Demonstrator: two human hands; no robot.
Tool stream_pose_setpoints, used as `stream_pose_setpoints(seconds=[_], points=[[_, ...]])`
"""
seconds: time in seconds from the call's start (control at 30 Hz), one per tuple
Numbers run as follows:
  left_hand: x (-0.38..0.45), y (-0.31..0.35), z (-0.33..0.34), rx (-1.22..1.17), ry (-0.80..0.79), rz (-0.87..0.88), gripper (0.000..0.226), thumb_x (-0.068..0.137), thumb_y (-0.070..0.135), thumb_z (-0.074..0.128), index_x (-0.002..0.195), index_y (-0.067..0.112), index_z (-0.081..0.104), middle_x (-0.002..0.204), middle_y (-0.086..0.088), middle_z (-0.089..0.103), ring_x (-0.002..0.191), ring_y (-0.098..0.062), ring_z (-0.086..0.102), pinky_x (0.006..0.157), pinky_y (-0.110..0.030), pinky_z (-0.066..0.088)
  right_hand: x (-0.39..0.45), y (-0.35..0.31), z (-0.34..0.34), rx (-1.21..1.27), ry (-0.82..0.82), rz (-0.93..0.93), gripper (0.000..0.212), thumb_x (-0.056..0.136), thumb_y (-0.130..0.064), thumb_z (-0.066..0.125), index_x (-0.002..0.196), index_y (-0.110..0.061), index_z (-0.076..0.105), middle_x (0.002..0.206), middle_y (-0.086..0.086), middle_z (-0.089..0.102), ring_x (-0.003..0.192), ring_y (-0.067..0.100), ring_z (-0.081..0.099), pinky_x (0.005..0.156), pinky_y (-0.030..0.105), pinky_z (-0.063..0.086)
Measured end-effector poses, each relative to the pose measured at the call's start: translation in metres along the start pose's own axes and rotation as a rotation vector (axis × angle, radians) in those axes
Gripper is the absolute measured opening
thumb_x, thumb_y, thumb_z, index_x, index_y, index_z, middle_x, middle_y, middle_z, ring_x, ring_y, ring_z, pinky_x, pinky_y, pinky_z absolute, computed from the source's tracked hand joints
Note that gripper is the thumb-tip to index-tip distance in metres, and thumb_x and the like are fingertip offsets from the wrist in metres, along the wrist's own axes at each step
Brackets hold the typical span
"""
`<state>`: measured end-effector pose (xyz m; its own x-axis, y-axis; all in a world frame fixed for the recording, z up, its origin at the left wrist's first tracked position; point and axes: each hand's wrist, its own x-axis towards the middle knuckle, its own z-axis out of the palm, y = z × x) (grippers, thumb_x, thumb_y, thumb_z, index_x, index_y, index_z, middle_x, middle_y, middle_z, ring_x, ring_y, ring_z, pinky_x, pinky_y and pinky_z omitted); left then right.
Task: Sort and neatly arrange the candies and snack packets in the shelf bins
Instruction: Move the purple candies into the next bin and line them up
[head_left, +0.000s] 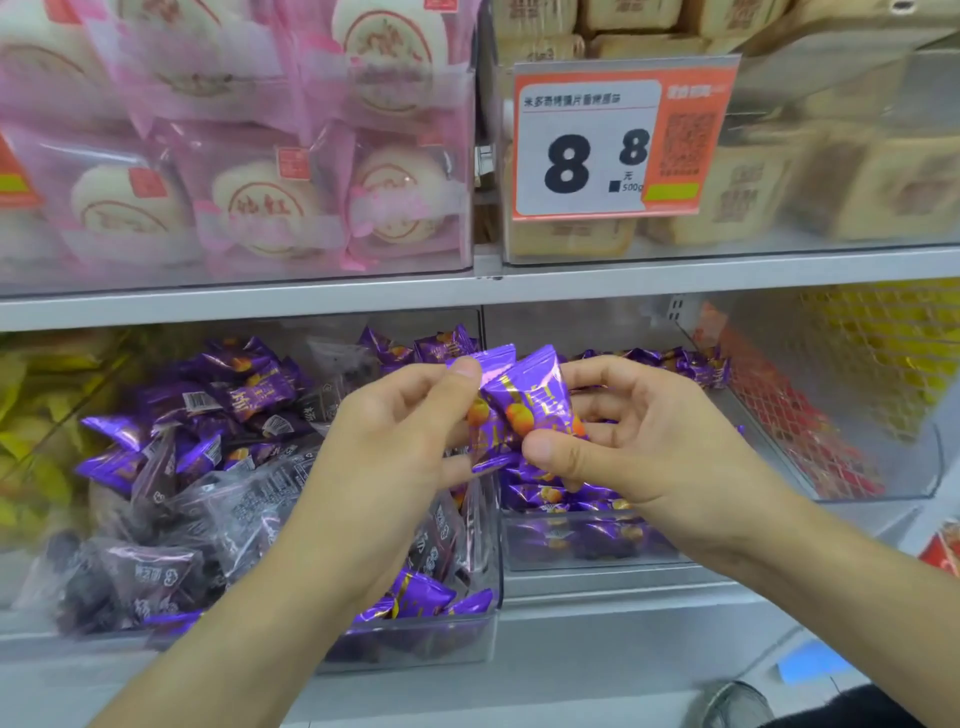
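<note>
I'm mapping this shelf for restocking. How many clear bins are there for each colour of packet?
Pink pastry bin: 1
Tan packet bin: 1
Yellow packet bin: 1
Purple packet bins: 2, the left one mixed with dark packets, and the right one
Red-and-yellow packet bin: 1
Total: 6 bins

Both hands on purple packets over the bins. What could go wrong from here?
1. The left hand and right hand pinch two purple packets only by their edges, so one may slip and drop.
2. They hang above the divider between the left bin, which mixes dark translucent packets with purple ones, and the right bin. A dropped packet could land on the wrong side.
</note>
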<state>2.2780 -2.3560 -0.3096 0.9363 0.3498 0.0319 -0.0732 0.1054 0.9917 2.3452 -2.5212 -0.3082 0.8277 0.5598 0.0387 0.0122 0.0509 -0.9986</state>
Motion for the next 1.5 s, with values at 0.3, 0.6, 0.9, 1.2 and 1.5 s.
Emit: stream_pose_setpoints(seconds=[0.3,0.6,0.9,1.2,1.5], points=[[-0.002,-0.003,0.023,0.034,-0.007,0.086,0.024,0.091,0.028,0.062,0.093,0.005,0.067,0.085,-0.015,0.075,0.081,-0.029,0.070,0.088,-0.053,0.056,-0.002,0.000,-0.003,0.049,0.038,-0.009,0.066,0.052,-0.011,0.085,0.113,-0.006,0.059,0.091,0.018,0.070,0.050,0.023,0.061,0.046,0.025,0.049],[-0.003,-0.007,0.040,-0.057,0.082,0.135,0.023,0.093,0.024,0.061,0.086,0.003,0.069,0.087,-0.027,0.072,0.079,-0.041,0.068,0.087,-0.060,0.051,-0.007,-0.004,-0.013,-0.163,0.060,-0.090,0.069,0.037,-0.021,0.091,0.101,-0.017,0.063,0.081,0.002,0.070,0.039,0.018,0.048,0.039,0.021,0.038],[-0.004,-0.015,0.060,0.116,0.042,0.273,0.030,0.092,0.038,0.060,0.080,0.016,0.078,0.075,0.001,0.074,0.071,-0.017,0.064,0.071,-0.037,0.051,-0.003,0.003,-0.044,-0.398,0.015,-0.216,0.069,0.044,-0.056,0.093,0.097,-0.019,0.070,0.091,0.004,0.073,0.082,0.029,0.065,0.075,0.044,0.055],[-0.006,-0.030,0.086,0.169,0.013,0.318,0.031,0.087,0.040,0.060,0.070,0.022,0.077,0.077,0.004,0.073,0.077,-0.018,0.071,0.076,-0.031,0.057,-0.008,-0.018,-0.086,-0.458,-0.135,-0.216,0.041,0.064,-0.022,0.089,0.099,-0.015,0.070,0.090,0.011,0.075,0.079,0.033,0.066,0.080,0.051,0.052],[0.013,-0.072,0.105,0.733,-0.158,0.337,0.043,0.082,0.046,0.073,0.122,0.034,0.062,0.102,0.018,0.062,0.099,0.000,0.055,0.090,-0.018,0.042,0.030,-0.021,-0.158,-1.021,-0.107,-0.174,0.030,0.070,-0.015,0.089,0.092,-0.028,0.073,0.078,-0.004,0.075,0.070,0.002,0.064,0.072,0.030,0.055]])
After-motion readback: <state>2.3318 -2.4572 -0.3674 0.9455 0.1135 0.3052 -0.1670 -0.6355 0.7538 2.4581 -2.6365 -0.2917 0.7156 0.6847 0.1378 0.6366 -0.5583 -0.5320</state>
